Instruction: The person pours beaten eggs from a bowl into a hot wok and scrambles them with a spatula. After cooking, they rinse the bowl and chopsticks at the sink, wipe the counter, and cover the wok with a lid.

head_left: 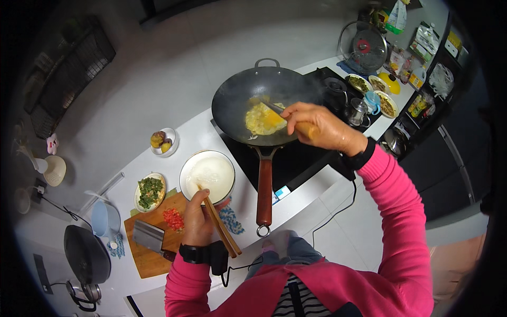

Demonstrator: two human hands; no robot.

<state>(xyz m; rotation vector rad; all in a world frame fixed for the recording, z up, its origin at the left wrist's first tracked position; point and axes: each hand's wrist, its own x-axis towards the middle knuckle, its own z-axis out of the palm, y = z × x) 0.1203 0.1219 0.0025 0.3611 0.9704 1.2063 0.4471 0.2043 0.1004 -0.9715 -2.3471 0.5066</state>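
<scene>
My right hand point(326, 126) is closed round the wooden handle of a spatula point(307, 130). The spatula's blade is down in a dark wok point(232, 95), against yellow cooked egg point(260, 122), and thin steam rises there. Toward me points the wok's brown wooden handle point(265, 193), which no hand touches. My left hand point(197, 226) is closed on a pair of wooden chopsticks point(227, 238), right at the near edge of a white bowl point(182, 174) of pale, milky liquid. Whether those fingers also grip the bowl is hidden.
Left of the bowl, a wooden cutting board point(138, 259) bears a cleaver point(148, 235) and chopped red pieces point(173, 218). A plate of chopped greens point(150, 190) and a small potato bowl point(172, 137) stand behind. Filled dishes point(387, 105) and a metal pot point(357, 111) line the right.
</scene>
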